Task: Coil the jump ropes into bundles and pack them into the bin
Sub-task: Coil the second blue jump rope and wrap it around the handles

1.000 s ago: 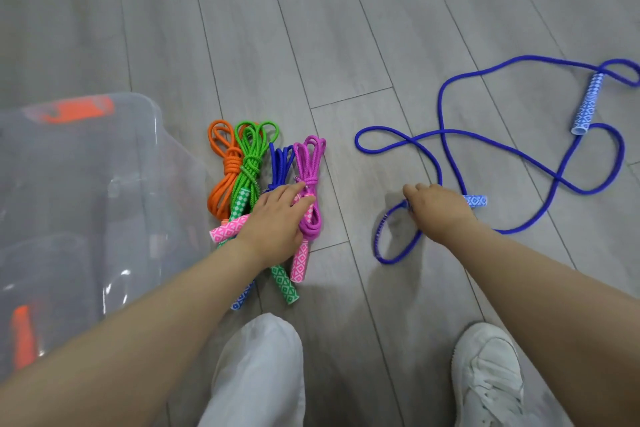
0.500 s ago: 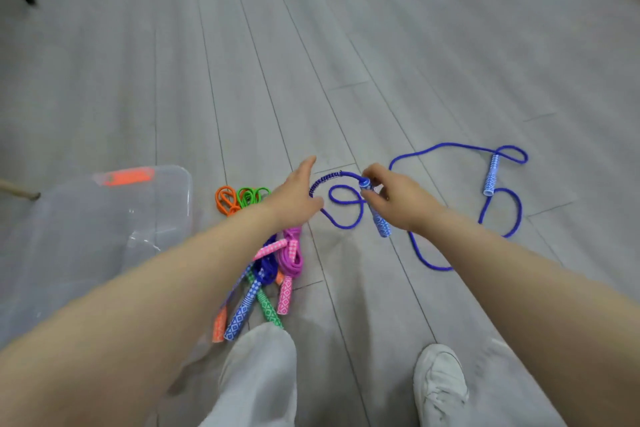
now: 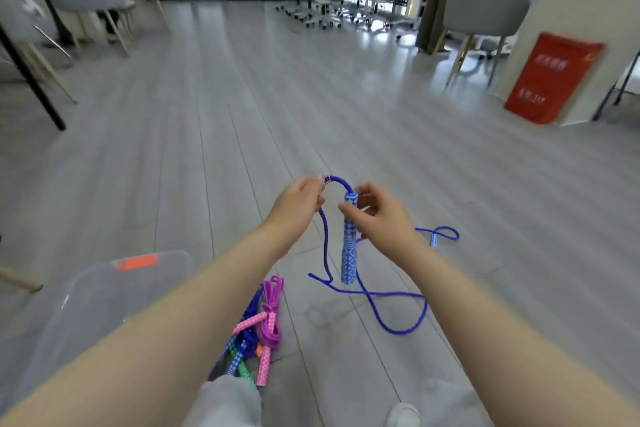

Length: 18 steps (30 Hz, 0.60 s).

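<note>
While both hands pinch the blue jump rope [image 3: 367, 295], left hand [image 3: 298, 206], right hand [image 3: 379, 218], clear bin [image 3: 104, 291] contents unclear.

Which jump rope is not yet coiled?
The blue jump rope held in both hands, trailing loose over the floor; the pink jump rope and its neighbours lie bundled.

Red box [image 3: 550, 78] by wall has white print, too blurred to read.
</note>
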{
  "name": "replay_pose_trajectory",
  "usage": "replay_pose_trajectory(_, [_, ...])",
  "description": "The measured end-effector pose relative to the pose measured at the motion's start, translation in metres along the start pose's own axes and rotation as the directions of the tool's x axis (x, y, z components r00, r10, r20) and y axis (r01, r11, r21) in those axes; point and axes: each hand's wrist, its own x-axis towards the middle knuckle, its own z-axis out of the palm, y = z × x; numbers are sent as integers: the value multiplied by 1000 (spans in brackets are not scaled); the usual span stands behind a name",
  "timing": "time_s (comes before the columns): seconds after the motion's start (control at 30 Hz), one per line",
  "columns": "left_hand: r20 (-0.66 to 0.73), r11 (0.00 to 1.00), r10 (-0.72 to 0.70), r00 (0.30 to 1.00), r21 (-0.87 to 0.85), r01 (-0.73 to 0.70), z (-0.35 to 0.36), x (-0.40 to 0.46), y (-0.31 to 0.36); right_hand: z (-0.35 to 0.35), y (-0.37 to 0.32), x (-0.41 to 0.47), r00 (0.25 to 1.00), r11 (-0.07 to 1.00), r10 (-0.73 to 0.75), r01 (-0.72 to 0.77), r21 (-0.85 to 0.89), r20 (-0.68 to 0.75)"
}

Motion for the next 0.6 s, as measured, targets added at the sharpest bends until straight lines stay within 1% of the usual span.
replay_pose_trajectory(0.07, [4, 991, 25, 1000, -134, -24, 9, -24, 17, -11, -22, -18, 1000, 998, -26, 26, 51, -5])
replay_pose_trajectory(0.13, [66, 982, 81, 995, -175, -68, 17, -49, 28, -22, -40, -36, 998, 995, -42, 37, 91, 51])
replay_pose_trajectory(0.17, [91, 978, 98, 991, -194, -79, 21, -61, 33, -27, -48, -46, 995, 996, -42, 34, 82, 91])
replay_pose_trajectory(0.23, [71, 962, 85, 994, -265, -63, 28, -76, 35, -34, -60, -64, 991, 999, -29, 27, 16, 132])
replay_pose_trajectory(0.3, [11, 952, 49, 999, -303, -44, 35, -87, 33, -36, -65, -81, 991, 1000, -10, 12, -19, 136])
replay_pose_trajectory(0.37, [-34, 967, 17, 999, -254, -25, 42, -97, 26, -33, -68, -94, 984, 999, -5, 14, -51, 176])
replay_pose_trajectory(0.47, [-10, 989, 33, 999, -147, -34, 43, -101, 20, -26, -68, -99, 976, 1000, -1, 7, -26, 218])
replay_pose_trajectory(0.53, [7, 991, 37, 999, -131, -36, 38, -99, 21, -24, -69, -96, 974, 1000, 14, -12, -13, 228])
replay_pose_trajectory(0.6, [-21, 990, 40, 999, -136, -43, 31, -97, 23, -23, -67, -90, 961, 1000, 16, -18, 4, 276])
